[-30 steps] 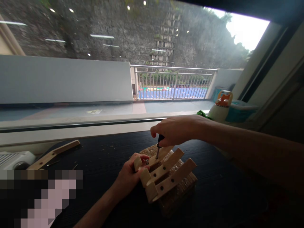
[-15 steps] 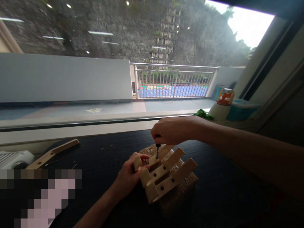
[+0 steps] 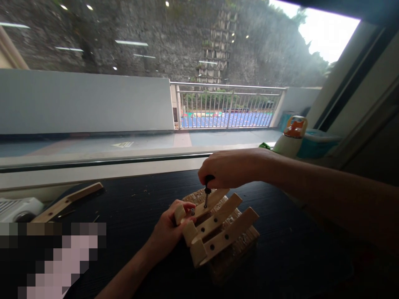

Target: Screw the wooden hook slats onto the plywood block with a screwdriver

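While the left hand (image 3: 172, 219) holds a flat, pale wooden bar (image 3: 213, 202), the right hand (image 3: 222, 168), gripping a thin black-and-silver metal screwdriver (image 3: 207, 191), has turned; screwing seems unfinished.

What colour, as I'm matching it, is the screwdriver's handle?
Black screwdriver handle, shown in the head view.

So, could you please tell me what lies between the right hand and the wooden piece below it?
In the head view, a screwdriver spans that stretch, its metal shaft running from the dark handle in the right hand down to the wooden piece.
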A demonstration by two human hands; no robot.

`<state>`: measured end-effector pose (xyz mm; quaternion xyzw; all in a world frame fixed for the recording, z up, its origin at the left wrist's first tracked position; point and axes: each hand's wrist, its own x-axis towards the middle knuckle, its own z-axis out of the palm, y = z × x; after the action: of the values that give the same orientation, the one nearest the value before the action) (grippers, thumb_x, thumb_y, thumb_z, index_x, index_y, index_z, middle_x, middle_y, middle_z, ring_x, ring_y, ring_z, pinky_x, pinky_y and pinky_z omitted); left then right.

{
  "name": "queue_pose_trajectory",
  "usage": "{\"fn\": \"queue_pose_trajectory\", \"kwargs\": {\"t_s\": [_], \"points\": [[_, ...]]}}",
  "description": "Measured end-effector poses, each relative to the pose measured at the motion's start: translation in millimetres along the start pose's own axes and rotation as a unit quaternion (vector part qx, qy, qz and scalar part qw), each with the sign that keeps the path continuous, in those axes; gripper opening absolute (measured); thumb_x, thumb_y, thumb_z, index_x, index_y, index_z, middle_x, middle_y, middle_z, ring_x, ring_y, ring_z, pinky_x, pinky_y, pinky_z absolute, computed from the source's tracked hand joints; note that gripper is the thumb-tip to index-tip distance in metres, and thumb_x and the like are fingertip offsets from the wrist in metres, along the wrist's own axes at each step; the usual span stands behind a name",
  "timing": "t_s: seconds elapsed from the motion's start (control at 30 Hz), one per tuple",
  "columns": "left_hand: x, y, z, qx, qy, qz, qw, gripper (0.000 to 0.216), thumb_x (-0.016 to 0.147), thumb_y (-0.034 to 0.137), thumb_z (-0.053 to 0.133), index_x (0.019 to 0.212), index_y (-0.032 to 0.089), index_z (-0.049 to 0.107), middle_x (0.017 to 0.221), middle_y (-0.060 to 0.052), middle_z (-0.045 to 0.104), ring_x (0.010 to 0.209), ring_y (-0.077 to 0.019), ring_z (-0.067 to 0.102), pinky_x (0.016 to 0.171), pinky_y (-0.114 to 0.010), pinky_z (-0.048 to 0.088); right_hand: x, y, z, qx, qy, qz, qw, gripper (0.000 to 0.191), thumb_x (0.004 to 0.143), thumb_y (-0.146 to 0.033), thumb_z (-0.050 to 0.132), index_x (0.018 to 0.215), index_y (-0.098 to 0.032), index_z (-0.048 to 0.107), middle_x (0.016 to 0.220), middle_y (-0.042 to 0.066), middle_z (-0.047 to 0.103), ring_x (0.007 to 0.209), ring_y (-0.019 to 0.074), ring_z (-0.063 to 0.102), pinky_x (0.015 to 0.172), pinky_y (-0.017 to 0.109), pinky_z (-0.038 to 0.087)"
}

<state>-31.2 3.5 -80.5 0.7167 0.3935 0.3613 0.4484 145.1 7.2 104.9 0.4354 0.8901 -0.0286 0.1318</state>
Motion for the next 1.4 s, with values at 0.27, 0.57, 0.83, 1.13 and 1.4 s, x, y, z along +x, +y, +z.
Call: {"fn": "queue_pose_trajectory", "kwargs": {"t_s": [0.27,0.57,0.83,1.13,1.4], "points": [[0.6,0.7,0.9,-0.008,0.003,-0.005,1.000,0.022,0.075,0.029,0.061,0.093,0.018,0.063,0.084,-0.001,0.054,0.071,-0.0145,0.052,0.065,-0.024,0.044,3.2,2.7,7.2,-0.010,0.001,0.011,1.000,0.019,0.081,-0.024,0.049,0.078,-0.019,0.067,0.070,0.004,0.065,0.061,0.0158,0.053,0.055,0.030,0.038],[0.7,0.9,0.9,-0.011,0.006,0.004,1.000,0.021,0.074,0.028,0.061,0.092,0.018,0.064,0.083,-0.001,0.056,0.071,-0.0149,0.054,0.066,-0.024,0.045,-4.2,-0.2,0.0,0.024,0.001,0.065,0.998,0.026,0.072,-0.023,0.060,0.098,-0.025,0.065,0.083,0.003,0.066,0.068,0.0182,0.056,0.056,0.031,0.038],[1.2,0.6,0.6,-0.003,0.004,-0.004,1.000,0.021,0.075,0.028,0.061,0.094,0.018,0.063,0.084,-0.001,0.055,0.072,-0.0148,0.053,0.066,-0.024,0.044,-0.2,3.5,2.1,0.001,-0.020,0.021,1.000,0.022,0.074,-0.014,0.053,0.086,-0.023,0.068,0.079,0.002,0.066,0.066,0.0172,0.055,0.059,0.031,0.039],[0.0,2.1,0.7,-0.007,0.006,-0.004,1.000,0.022,0.075,0.030,0.061,0.093,0.019,0.064,0.084,-0.001,0.056,0.073,-0.0156,0.054,0.066,-0.024,0.044,1.6,-4.1,3.7,-0.033,-0.032,0.022,0.999,0.017,0.080,-0.023,0.052,0.080,-0.019,0.069,0.074,0.006,0.066,0.066,0.0187,0.055,0.060,0.032,0.038],[-0.3,-2.4,0.4,-0.019,0.004,-0.006,1.000,0.024,0.075,0.032,0.061,0.095,0.019,0.064,0.083,-0.001,0.057,0.070,-0.0150,0.053,0.065,-0.024,0.044,-3.5,-4.8,-3.9,0.015,-0.035,0.064,0.997,0.031,0.072,-0.018,0.060,0.101,-0.025,0.065,0.084,0.004,0.066,0.066,0.0182,0.056,0.052,0.030,0.038]]}}
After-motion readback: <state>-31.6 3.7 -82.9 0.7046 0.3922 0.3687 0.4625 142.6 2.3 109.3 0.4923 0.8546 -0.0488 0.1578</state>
